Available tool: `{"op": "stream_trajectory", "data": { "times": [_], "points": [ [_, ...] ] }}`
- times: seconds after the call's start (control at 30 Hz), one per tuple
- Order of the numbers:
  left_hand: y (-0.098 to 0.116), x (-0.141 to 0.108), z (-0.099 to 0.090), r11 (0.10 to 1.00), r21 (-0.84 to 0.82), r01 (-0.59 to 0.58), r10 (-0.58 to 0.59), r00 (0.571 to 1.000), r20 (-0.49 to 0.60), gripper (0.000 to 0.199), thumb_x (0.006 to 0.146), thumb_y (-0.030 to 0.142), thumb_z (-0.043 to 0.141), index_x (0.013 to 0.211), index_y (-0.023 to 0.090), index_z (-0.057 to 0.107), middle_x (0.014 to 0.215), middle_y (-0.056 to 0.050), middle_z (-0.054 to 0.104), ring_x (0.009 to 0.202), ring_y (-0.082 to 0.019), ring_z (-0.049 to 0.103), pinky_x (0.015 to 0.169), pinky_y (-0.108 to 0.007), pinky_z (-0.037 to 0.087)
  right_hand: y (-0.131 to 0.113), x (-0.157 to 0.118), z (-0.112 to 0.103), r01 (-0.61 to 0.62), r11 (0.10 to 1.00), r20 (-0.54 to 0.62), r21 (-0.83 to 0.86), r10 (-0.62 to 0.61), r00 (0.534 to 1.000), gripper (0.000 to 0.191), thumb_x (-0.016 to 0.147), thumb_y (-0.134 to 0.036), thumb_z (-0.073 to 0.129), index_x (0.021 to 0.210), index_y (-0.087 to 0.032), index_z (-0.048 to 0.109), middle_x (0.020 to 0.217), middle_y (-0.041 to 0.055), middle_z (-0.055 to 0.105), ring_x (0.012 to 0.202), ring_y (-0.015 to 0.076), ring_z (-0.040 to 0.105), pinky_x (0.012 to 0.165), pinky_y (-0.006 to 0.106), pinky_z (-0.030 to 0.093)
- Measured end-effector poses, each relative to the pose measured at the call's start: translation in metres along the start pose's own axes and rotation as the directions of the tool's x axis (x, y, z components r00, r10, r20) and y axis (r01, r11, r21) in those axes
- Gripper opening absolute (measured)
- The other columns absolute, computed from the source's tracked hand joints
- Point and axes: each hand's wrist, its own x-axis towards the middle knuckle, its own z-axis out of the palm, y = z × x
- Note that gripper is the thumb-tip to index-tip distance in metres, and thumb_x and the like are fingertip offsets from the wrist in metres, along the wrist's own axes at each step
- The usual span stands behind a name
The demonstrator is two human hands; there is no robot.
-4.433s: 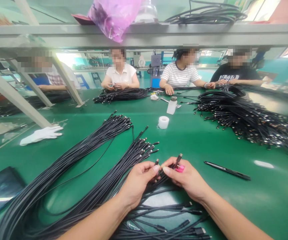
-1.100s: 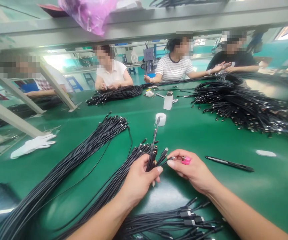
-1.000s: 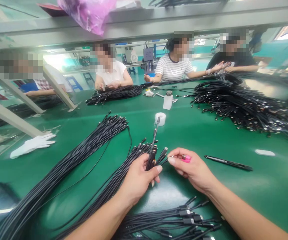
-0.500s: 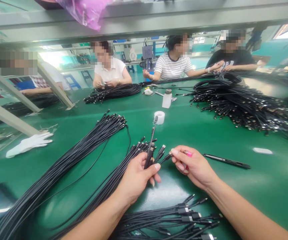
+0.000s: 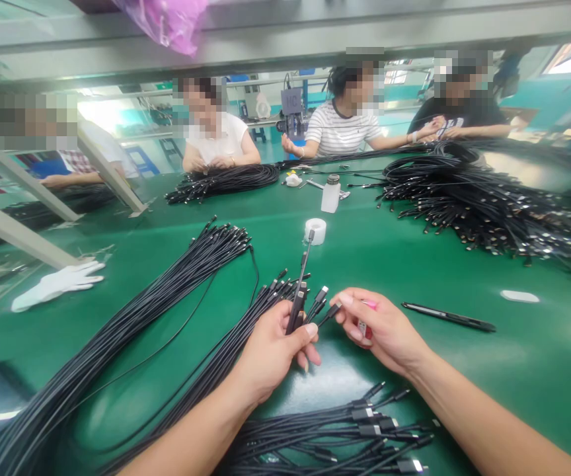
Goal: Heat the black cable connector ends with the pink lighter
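In the head view my left hand (image 5: pixel 278 347) is closed around several black USB cables (image 5: pixel 296 312), their plugs sticking up and fanning out past my thumb. One cable plug (image 5: pixel 334 310) points right, towards my right hand (image 5: pixel 377 324). The thumb and index finger of that hand are right beside this plug; whether they touch it I cannot tell. Curled in the same hand's fingers is a slim pink-and-white object (image 5: pixel 365 325), mostly hidden. Behind my left hand lies a bundle of black cables (image 5: pixel 206 370). Below my hands more cable ends (image 5: pixel 365 430) lie on the green table (image 5: pixel 439 370).
A long cable bundle (image 5: pixel 131 330) lies at left, near a white glove (image 5: pixel 60 285). Ahead stand a white tape roll (image 5: pixel 316 233) and a bottle (image 5: pixel 330 196). A black pen-like tool (image 5: pixel 449 317) and a big cable pile (image 5: pixel 478 205) are at right. Several co-workers sit opposite.
My right thumb and index finger have shifted slightly off the right-pointing plug, so more of its tip shows. My left hand stays in place with the cables.
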Motion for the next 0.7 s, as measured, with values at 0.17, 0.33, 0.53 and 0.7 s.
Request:
{"op": "stream_trajectory", "data": {
  "times": [0.17,0.33,0.53,0.7],
  "points": [
    [0.0004,0.0003,-0.001,1.0,-0.009,0.009,-0.009,0.999,-0.031,0.03,0.077,0.034,0.072,0.088,0.015,0.052,0.073,-0.001,0.062,0.059,-0.015,0.064,0.053,-0.025,0.047,0.0026,-0.0027,0.0021,-0.005,0.999,0.067,-0.049,0.008,0.998,0.029,0.081,-0.042,0.073,0.091,-0.017,0.061,0.052,-0.0066,0.046,0.044,0.0054,0.032,0.04,0.019,0.017],
    [0.0032,0.0022,-0.0034,0.999,-0.019,-0.044,0.041,0.994,-0.105,0.025,0.072,0.027,0.077,0.086,0.014,0.061,0.076,0.0,0.064,0.072,-0.013,0.06,0.072,-0.026,0.046,0.0047,-0.0027,0.0045,-0.037,0.998,0.089,-0.051,0.041,0.995,0.034,0.082,-0.048,0.07,0.081,-0.018,0.054,0.048,-0.0072,0.046,0.041,0.0049,0.029,0.039,0.018,0.018],
    [0.002,0.0025,-0.0028,0.997,-0.078,-0.017,0.014,0.999,-0.034,0.029,0.067,0.026,0.08,0.088,0.014,0.063,0.085,-0.002,0.067,0.078,-0.014,0.059,0.075,-0.026,0.045,0.0041,-0.0022,0.0084,-0.053,0.996,0.079,-0.073,0.059,0.995,0.041,0.071,-0.045,0.081,0.089,-0.017,0.057,0.064,-0.0065,0.047,0.045,0.0036,0.034,0.039,0.018,0.018],
    [-0.0013,0.0008,-0.0017,0.999,-0.051,-0.013,0.014,0.999,0.036,0.027,0.071,0.021,0.078,0.094,0.013,0.065,0.095,-0.006,0.07,0.092,-0.017,0.063,0.086,-0.029,0.046,0.0045,-0.0016,0.0091,0.036,0.988,0.128,-0.148,-0.017,0.992,0.033,0.075,-0.043,0.078,0.082,-0.014,0.063,0.055,-0.0068,0.043,0.047,0.0046,0.031,0.043,0.02,0.021]
  ]
}}
